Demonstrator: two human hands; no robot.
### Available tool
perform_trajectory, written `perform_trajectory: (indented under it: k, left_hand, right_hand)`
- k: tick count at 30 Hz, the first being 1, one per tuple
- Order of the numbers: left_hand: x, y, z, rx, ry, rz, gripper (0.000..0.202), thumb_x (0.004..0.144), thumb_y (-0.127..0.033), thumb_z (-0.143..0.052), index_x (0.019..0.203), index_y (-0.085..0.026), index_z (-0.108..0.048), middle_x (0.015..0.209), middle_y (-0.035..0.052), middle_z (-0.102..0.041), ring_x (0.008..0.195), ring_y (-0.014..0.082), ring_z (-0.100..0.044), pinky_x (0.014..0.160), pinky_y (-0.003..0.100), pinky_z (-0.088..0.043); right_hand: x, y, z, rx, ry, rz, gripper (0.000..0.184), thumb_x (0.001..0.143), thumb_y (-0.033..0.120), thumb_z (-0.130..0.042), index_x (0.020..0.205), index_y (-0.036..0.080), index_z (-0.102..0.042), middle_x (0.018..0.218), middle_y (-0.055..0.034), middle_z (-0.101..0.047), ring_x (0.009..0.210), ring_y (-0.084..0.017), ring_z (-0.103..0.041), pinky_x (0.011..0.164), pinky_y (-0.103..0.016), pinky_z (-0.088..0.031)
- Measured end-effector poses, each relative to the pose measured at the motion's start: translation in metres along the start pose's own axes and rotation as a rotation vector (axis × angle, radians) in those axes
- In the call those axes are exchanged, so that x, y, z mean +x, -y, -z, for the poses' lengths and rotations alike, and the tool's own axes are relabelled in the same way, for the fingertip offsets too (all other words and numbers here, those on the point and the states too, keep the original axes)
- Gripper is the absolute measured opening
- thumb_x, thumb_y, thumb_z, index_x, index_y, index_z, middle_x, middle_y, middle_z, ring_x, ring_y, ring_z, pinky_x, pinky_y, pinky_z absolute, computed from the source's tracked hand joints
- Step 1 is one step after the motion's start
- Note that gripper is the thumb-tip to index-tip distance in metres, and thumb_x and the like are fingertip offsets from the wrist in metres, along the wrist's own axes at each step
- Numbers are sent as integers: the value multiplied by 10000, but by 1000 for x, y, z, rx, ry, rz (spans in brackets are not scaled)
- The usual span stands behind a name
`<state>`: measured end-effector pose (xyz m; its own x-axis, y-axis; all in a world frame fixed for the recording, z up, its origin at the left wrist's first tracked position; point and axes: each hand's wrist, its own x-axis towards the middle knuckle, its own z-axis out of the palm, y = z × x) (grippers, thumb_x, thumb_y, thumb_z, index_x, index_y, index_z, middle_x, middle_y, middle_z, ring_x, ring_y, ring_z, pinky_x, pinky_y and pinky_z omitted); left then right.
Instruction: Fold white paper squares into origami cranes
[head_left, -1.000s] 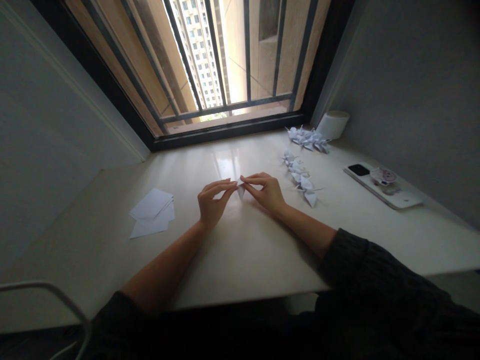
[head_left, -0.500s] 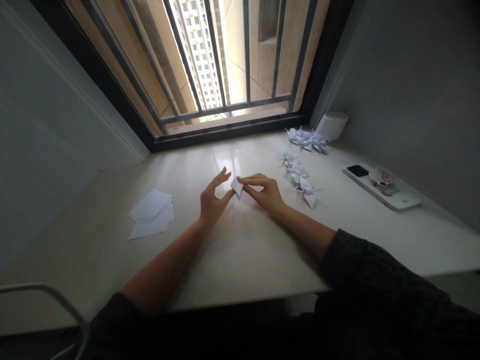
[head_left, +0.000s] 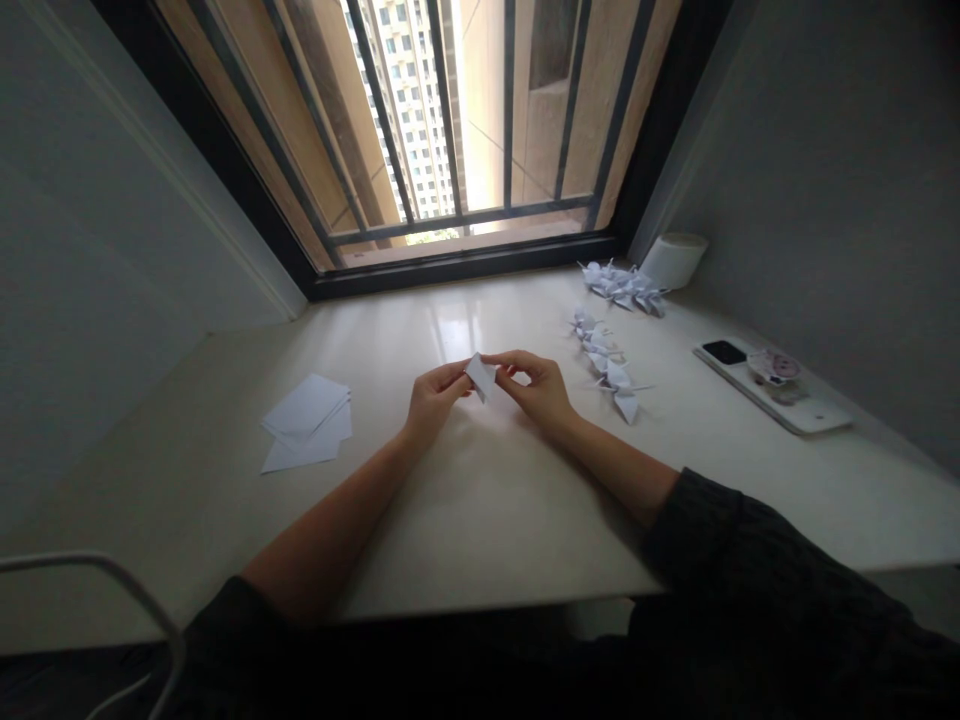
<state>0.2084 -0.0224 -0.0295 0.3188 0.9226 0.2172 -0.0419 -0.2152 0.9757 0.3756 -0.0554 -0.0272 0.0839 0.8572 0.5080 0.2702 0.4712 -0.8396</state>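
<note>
A small folded piece of white paper (head_left: 481, 377) is held up between both hands, just over the white ledge (head_left: 480, 520). My left hand (head_left: 435, 400) pinches its left edge between thumb and fingers. From the other side, my right hand (head_left: 536, 388) grips it with thumb and forefinger, the other fingers curled. Right of my right hand, several white paper cranes (head_left: 604, 360) stand in a slanting row. To the left of my left hand lies a small stack of white paper sheets (head_left: 307, 420), loosely overlapped.
A heap of more paper cranes (head_left: 622, 286) sits at the back right, beside a white cylinder (head_left: 675, 260). Farther right lies a phone (head_left: 772, 388) with a round grip on its back. A barred window (head_left: 465, 215) closes off the back. A white cable (head_left: 97, 562) loops at the lower left.
My left fingers, raised and apart before, have closed onto the paper's left edge. The folded paper has turned a little and shows a different face. The view has shifted slightly.
</note>
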Motion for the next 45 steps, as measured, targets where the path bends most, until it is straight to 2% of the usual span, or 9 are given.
perform_trajectory:
  k: [6, 11, 20, 27, 39, 45]
  left_hand:
    - [-1, -3, 0, -22, -11, 60, 296, 705, -367, -679, 932, -181, -720, 910, 57, -721, 756, 158, -647, 702, 283, -503]
    - [-2, -7, -1, -17, -10, 80, 298, 707, -370, -665, 918, -168, -725, 904, 54, -721, 757, 161, -629, 705, 287, -488]
    - [-4, -10, -2, 10, 43, 71, 238, 715, -343, -646, 856, -175, -738, 841, 40, -721, 743, 157, -613, 691, 277, -472]
    - [-2, -5, -1, -14, 58, 65, 227, 707, -317, -645, 858, -175, -737, 856, 38, -718, 769, 164, -612, 705, 279, -475]
    - [-2, -4, -2, 11, 41, 51, 223, 706, -288, -628, 861, -168, -734, 803, 28, -709, 720, 150, -595, 685, 278, -473]
    - [-1, -3, -2, 12, 35, 37, 212, 700, -276, -628, 850, -168, -730, 828, 28, -709, 726, 145, -598, 676, 266, -472]
  right_hand:
    - [3, -2, 0, 145, 109, 21, 208, 778, 309, -625, 966, 288, -711, 912, -37, -612, 832, -149, -577, 669, -268, -480]
    - [4, -6, 0, 153, 134, -8, 214, 777, 295, -624, 973, 292, -710, 923, -41, -590, 838, -151, -563, 673, -270, -475]
    - [4, -9, 0, 168, 247, 1, 271, 784, 207, -578, 1005, 315, -691, 1027, -45, -545, 984, -180, -543, 744, -290, -479]
    - [4, -10, 0, 165, 264, -51, 299, 759, 173, -564, 994, 305, -695, 1039, -38, -547, 971, -178, -544, 733, -281, -472]
    - [4, -9, 1, 143, 295, -23, 341, 758, 152, -527, 1014, 310, -688, 1036, -40, -547, 968, -172, -537, 719, -274, -462]
    - [4, -8, -1, 179, 299, -78, 309, 764, 199, -537, 1015, 293, -692, 1039, -44, -570, 965, -175, -550, 691, -263, -463]
